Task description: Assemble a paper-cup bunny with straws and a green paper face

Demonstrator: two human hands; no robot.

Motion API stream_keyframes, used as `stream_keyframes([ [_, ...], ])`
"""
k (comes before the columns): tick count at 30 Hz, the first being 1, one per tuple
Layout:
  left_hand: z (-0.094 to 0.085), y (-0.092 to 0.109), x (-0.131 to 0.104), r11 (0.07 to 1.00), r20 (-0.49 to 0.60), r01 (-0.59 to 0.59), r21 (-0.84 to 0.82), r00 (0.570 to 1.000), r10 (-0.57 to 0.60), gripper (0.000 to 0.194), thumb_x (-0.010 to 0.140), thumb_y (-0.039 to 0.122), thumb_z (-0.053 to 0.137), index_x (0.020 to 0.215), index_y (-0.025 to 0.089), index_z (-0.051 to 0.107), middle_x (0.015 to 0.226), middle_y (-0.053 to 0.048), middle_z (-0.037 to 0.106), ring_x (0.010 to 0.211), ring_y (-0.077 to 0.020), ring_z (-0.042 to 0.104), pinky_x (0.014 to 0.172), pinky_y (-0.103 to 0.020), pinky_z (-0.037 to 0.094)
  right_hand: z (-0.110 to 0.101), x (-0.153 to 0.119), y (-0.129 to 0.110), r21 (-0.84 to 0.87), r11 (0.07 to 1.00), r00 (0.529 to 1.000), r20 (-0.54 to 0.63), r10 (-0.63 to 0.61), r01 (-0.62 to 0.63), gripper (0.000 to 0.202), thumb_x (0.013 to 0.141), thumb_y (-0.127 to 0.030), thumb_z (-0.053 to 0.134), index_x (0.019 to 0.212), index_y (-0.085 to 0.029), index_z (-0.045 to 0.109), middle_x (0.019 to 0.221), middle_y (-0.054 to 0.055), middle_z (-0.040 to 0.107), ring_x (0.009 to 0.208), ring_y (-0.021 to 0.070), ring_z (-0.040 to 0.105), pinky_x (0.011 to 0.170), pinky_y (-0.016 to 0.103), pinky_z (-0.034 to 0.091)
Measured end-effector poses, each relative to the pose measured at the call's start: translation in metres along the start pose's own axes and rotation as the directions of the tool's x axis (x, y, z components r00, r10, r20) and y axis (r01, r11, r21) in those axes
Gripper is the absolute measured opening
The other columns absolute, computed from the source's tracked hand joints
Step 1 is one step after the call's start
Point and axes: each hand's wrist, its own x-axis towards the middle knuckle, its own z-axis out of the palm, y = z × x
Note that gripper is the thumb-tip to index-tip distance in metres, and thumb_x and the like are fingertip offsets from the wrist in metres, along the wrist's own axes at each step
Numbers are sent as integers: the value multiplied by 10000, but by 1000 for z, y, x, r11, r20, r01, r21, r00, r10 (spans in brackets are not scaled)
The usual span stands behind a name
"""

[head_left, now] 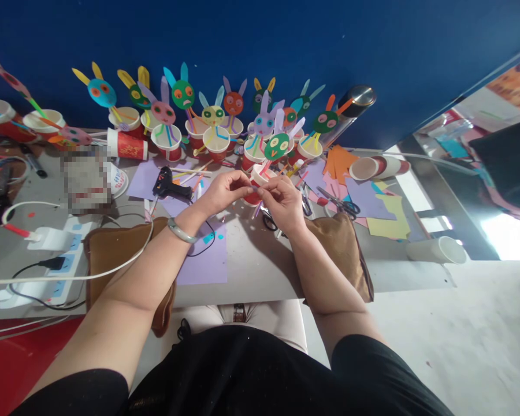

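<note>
My left hand [226,192] and my right hand [282,202] meet fingertip to fingertip above the table, just in front of a red-and-white cup [252,198]. Both are pinched closed; a tiny purplish piece seems to lie between the fingertips, too small to make out. Behind them a green round paper face [277,147] with lilac ears stands over the cup. A black glue gun [171,185] lies left of my left hand on purple paper [203,260]. Black-handled scissors [268,220] are partly hidden by my right hand.
Several cups with paper rabbit figures line the blue wall [260,34]. Brown cushions [117,248] lie under both forearms. A power strip [67,260] with cables sits left. More scissors [344,205], coloured paper [390,216], a steel flask [357,101] and a lying cup [437,250] are right.
</note>
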Motion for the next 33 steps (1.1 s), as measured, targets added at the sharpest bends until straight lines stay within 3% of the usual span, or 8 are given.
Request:
stream_keyframes([
  [5,0,-2,-1,1000,-79,-6,10,997,7,321,852,413,860,843,170,651,786,-5,674,717,-113,617,685,-252,503,1,-1,-2,-35,999,999,-11,-36,36,40,909,-267,728,901,-237,754,906,26,654,792,155,610,652,302,490],
  [10,2,-6,0,998,-166,28,51,986,-19,237,862,296,840,824,178,639,752,-1,683,703,-111,627,654,-228,485,3,-3,-3,-103,992,997,-26,-76,73,75,904,-196,681,917,-239,741,915,32,683,773,158,614,643,297,515],
  [17,4,-6,1,995,-221,97,-39,970,-103,277,849,263,859,817,180,596,744,-5,716,722,-124,701,687,-234,543,4,-5,-5,-126,978,984,-30,-173,168,129,907,-158,633,917,-242,730,938,46,696,775,165,639,659,308,544],
  [22,5,0,1,988,-239,134,-78,959,-149,344,805,285,908,807,176,582,730,-13,730,715,-127,713,680,-234,552,5,-7,-5,-109,983,989,-21,-149,146,120,921,-181,623,925,-239,728,953,54,694,789,173,646,671,324,557],
  [33,4,0,1,991,-280,129,-36,951,-133,384,789,307,921,778,192,554,661,8,688,637,-121,666,618,-238,506,8,-10,-7,-93,982,986,-27,-165,161,148,952,-187,601,947,-245,736,967,60,692,829,184,688,687,338,581],
])
